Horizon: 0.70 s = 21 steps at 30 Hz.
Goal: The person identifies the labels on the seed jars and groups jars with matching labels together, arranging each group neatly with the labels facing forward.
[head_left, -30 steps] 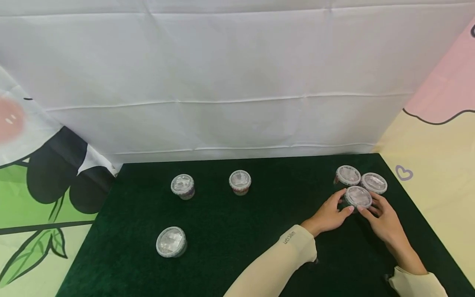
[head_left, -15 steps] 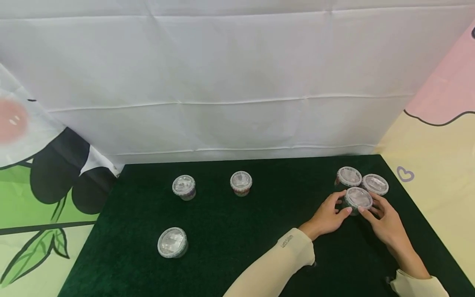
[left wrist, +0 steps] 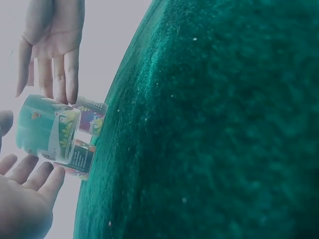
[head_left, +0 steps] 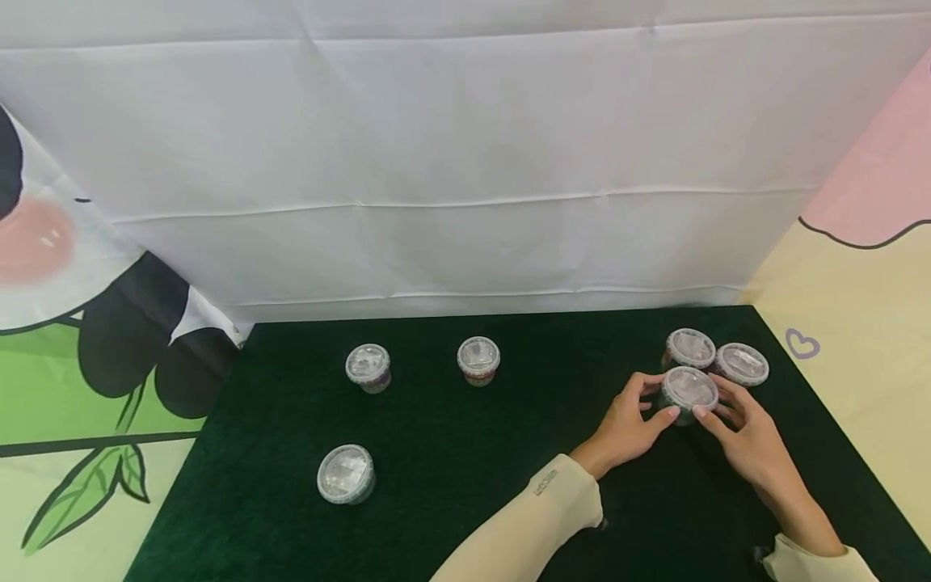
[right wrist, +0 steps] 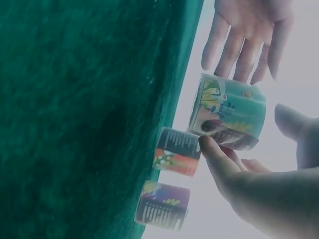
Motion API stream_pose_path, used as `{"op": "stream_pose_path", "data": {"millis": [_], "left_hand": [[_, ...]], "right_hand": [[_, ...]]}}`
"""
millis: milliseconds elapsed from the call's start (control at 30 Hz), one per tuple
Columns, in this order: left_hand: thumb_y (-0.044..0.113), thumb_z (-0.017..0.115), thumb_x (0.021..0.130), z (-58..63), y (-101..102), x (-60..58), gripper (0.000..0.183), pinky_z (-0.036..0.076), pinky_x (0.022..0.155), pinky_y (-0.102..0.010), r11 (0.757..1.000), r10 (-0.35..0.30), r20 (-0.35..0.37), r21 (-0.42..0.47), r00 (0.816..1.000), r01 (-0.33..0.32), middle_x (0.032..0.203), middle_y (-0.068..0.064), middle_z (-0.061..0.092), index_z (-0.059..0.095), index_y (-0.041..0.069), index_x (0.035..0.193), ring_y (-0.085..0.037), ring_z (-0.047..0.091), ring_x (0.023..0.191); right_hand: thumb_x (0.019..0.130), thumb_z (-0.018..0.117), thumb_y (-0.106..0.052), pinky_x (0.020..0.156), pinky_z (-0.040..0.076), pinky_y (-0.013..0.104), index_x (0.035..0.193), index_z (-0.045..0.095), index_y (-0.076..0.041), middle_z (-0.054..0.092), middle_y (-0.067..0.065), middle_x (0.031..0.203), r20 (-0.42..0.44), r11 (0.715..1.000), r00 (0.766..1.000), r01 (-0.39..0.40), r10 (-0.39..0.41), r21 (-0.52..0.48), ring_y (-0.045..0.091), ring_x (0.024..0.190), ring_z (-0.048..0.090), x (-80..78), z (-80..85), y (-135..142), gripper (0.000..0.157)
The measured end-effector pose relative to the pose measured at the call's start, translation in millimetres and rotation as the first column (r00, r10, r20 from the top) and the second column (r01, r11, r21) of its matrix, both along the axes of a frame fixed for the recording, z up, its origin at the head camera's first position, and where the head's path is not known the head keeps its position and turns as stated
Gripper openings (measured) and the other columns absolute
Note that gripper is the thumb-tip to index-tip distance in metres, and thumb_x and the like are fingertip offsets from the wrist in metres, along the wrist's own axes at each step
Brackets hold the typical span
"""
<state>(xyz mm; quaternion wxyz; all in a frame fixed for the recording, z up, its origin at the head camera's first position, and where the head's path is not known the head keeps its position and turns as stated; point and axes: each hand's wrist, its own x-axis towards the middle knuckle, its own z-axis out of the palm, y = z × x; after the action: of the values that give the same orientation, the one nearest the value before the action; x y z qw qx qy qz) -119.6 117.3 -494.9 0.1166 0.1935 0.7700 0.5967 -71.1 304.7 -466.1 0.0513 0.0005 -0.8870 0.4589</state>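
Note:
A lidded plastic tub with a teal label [head_left: 690, 389] is held between both hands near the right end of the dark green table [head_left: 480, 469]. My left hand [head_left: 627, 424] grips its left side, thumb in front. On the opposite side my right hand [head_left: 752, 436] holds it with thumb and fingers. In the wrist views its base appears slightly raised off the cloth. Just behind stand two similar tubs: one with an orange and dark label [right wrist: 177, 152], and one with a purple label [right wrist: 163, 205]. The held tub's lid partly overlaps them in the head view.
Three more lidded tubs stand to the left: one at back left [head_left: 368, 368], one at back centre [head_left: 478, 360], and one nearer the front [head_left: 346, 474]. A white cloth wall [head_left: 465, 162] rises behind the table. Printed cloths hang at both sides.
Both hands have shifted slightly left with the teal tub, away from the tub at the far right. The other tubs stay put; the head view has turned slightly.

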Motion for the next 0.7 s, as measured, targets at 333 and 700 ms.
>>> {"op": "stream_pose_path", "data": {"millis": [333, 700], "left_hand": [[0.018, 0.069, 0.105, 0.6, -11.9, 1.0, 0.040, 0.049, 0.110, -0.022, 0.992, 0.066, -0.028, 0.107, 0.997, -0.063, 0.147, -0.001, 0.057, 0.050, 0.015, 0.140, -0.008, 0.055, 0.137], [0.018, 0.070, 0.104, 4.2, -31.7, 2.8, 0.047, 0.049, 0.110, -0.024, 0.992, 0.081, -0.040, 0.101, 0.996, -0.077, 0.149, -0.002, 0.057, 0.051, 0.014, 0.147, -0.010, 0.056, 0.137]], "right_hand": [[0.106, 0.064, -0.006, 0.081, 0.043, -0.002, 0.156, 0.037, 0.009, 0.050, 0.043, 0.144, -0.008, 0.998, 0.998, -0.060, 0.059, -0.023, -0.029, 0.105, 0.040, 1.1, 4.9, -15.4, 0.059], [0.106, 0.063, -0.006, 0.083, 0.044, -0.001, 0.156, 0.037, 0.009, 0.051, 0.042, 0.143, -0.038, 0.993, 0.993, -0.112, 0.110, -0.048, -0.028, 0.108, 0.042, -1.4, 7.2, -32.6, 0.058]]}}
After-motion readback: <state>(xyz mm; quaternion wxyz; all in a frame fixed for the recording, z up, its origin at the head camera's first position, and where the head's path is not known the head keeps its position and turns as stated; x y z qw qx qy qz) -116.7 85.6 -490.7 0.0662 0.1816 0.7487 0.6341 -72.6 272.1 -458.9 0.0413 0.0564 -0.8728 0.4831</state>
